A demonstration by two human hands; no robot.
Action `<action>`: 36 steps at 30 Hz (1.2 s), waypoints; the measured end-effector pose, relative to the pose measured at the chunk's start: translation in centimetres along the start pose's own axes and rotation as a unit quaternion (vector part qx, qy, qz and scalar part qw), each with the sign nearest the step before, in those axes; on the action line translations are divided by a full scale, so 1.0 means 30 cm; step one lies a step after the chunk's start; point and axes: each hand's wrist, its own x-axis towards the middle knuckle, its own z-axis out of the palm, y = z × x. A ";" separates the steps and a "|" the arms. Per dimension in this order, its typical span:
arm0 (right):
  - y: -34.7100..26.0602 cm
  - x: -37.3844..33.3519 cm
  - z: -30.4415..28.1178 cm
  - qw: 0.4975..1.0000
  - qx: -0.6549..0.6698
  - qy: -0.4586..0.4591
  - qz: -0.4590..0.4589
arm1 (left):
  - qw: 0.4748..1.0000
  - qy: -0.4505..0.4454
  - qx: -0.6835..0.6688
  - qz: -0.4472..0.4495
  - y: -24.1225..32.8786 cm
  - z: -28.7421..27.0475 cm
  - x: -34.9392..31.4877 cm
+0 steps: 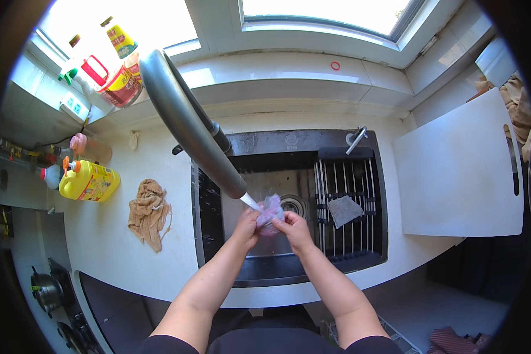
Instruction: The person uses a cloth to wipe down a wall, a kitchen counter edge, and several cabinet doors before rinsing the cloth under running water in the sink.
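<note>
Over the dark sink [304, 141], both hands hold a crumpled, translucent pink-purple thing [270, 216], thin like film or fine mesh; its exact kind does not show. My left hand [248, 225] is closed on its left side, and my right hand [295, 230] pinches its right edge between thumb and fingers. Water [252, 202] pours onto it from the large grey faucet [194, 127] arching in from the upper left. The metal drain [293, 205] lies just beyond my hands, partly hidden by the thing.
A roll-up rack [335, 242] spans the sink's right side, bearing a grey cloth [345, 210]. Behind it stands a small tap [356, 140]. On the left counter are a brown cloth [149, 213] and a yellow jug [91, 180]. A white board [454, 177] occupies the right.
</note>
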 end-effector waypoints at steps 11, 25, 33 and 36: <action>-0.047 0.011 0.085 0.979 0.114 0.079 0.152 | 0.995 0.002 0.056 0.087 0.042 0.072 -0.131; -0.011 0.049 0.199 0.980 0.198 0.025 -0.007 | 0.986 0.103 -0.050 -0.122 0.120 0.067 -0.190; 0.004 0.079 0.180 0.964 0.156 0.207 -0.064 | 0.978 0.032 0.146 0.143 0.100 0.095 -0.123; 0.004 0.092 0.143 0.966 0.207 0.149 -0.039 | 0.990 0.025 0.091 0.108 0.109 0.127 -0.079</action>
